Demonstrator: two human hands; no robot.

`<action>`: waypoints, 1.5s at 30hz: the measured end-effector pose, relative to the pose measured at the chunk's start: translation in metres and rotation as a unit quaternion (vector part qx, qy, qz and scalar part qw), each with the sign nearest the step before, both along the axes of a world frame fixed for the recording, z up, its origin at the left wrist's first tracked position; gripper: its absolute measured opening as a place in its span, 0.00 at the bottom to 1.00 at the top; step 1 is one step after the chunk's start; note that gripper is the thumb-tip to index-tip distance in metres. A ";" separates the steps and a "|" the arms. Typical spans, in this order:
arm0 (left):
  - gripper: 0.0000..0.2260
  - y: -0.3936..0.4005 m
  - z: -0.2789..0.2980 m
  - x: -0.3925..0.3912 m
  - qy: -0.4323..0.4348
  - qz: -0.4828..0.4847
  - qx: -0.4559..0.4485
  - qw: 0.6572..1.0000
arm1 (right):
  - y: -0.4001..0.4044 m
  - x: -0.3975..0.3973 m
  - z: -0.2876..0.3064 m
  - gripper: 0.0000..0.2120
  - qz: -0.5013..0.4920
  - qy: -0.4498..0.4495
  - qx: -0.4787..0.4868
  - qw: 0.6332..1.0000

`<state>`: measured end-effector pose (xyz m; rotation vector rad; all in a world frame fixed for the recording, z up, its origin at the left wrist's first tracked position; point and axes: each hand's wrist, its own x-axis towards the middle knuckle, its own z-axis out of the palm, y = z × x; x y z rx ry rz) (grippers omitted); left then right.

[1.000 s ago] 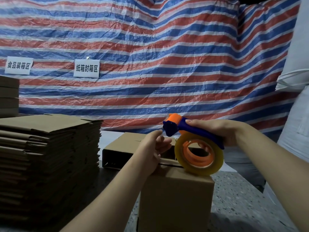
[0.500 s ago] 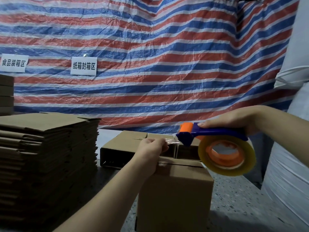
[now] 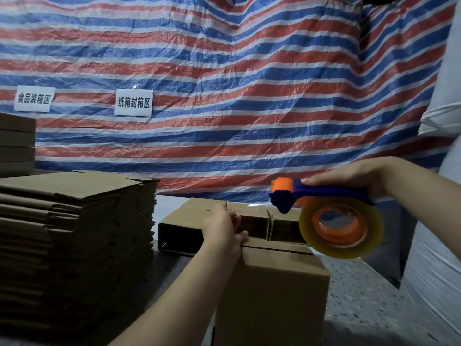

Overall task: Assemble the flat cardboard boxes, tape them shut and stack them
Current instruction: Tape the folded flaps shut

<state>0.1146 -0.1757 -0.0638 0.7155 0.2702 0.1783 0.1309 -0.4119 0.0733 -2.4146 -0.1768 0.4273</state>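
Assembled box (image 3: 272, 290) stands upright on the worktop (image 3: 361, 283), directly in front of the person; top flaps folded down, centre seam showing as a dark line — not yet taped, by the look of it. Left hand (image 3: 224, 233) rests at the far left edge of the box top, fingers curled and seemingly pinching the free end of the clear tape there; the strip itself is barely visible. Right hand (image 3: 349, 176) grips the blue handle of the tape dispenser (image 3: 324, 211), fingers wrapped round it, held in the air above and to the right of the box, roll hanging below.

Progress, as judged: this box formed, sealing just starting. Behind it lies another box (image 3: 184, 221) on its side, open end facing the camera, nothing seen inside. A tall stack of flat cardboard (image 3: 74, 233) at left is unassembled — most of the work remains. Striped tarp (image 3: 249, 96) behind, two paper signs pinned on it.
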 end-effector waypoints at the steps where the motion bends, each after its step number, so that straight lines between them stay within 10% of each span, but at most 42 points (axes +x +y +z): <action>1: 0.11 0.003 -0.003 0.003 -0.006 -0.003 -0.016 1.000 | 0.003 -0.004 0.002 0.45 -0.006 0.000 -0.004 1.000; 9: 0.11 0.002 0.000 0.001 0.001 0.037 -0.004 0.999 | 0.019 -0.002 -0.014 0.46 -0.021 -0.013 -0.062 0.998; 20: 0.07 0.050 0.003 -0.015 0.040 0.004 0.340 0.939 | 0.028 0.008 -0.013 0.42 -0.021 -0.010 -0.099 0.995; 45: 0.14 0.069 -0.048 -0.017 0.061 -0.062 0.375 0.923 | 0.063 0.011 -0.005 0.41 0.010 0.028 -0.206 0.978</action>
